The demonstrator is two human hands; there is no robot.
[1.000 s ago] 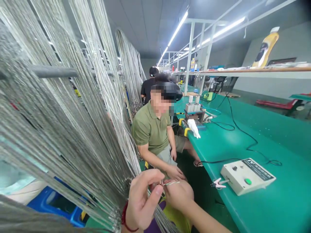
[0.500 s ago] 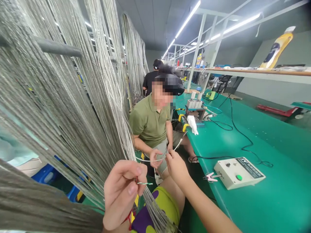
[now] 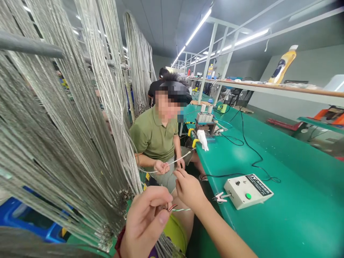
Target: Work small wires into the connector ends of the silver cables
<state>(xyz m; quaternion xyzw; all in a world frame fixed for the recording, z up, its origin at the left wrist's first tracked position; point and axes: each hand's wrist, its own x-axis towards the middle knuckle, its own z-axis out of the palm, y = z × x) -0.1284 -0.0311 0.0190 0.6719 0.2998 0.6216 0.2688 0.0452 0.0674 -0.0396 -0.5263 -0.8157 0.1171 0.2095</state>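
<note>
In front of me, my left hand (image 3: 150, 218) is closed in a pinch on the stripped end of a cable, with thin red and black wires (image 3: 172, 207) bent up at the fingertips. A green-and-white twisted wire pair (image 3: 181, 210) sticks out to the right from the same grip. To the right, my right hand (image 3: 189, 188) is raised with its fingers bent together; whatever they hold, if anything, is hidden. Past it, a co-worker's hand (image 3: 161, 167) holds a pale cable (image 3: 178, 158). Under my left hand, grey braided cables (image 3: 168, 245) lie over my lap.
Dense grey cable bundles (image 3: 80, 118) hang from a pipe rack (image 3: 29, 46) on the left. Along the right runs a green table (image 3: 258, 211) bearing a control box (image 3: 248, 191) with a clip, and a press fixture (image 3: 205, 123). A co-worker (image 3: 153, 134) sits close ahead.
My left hand has shifted right, and red and black wires now show at its fingertips. My right hand has moved slightly left, while the co-worker's hand has moved left and raised the pale cable.
</note>
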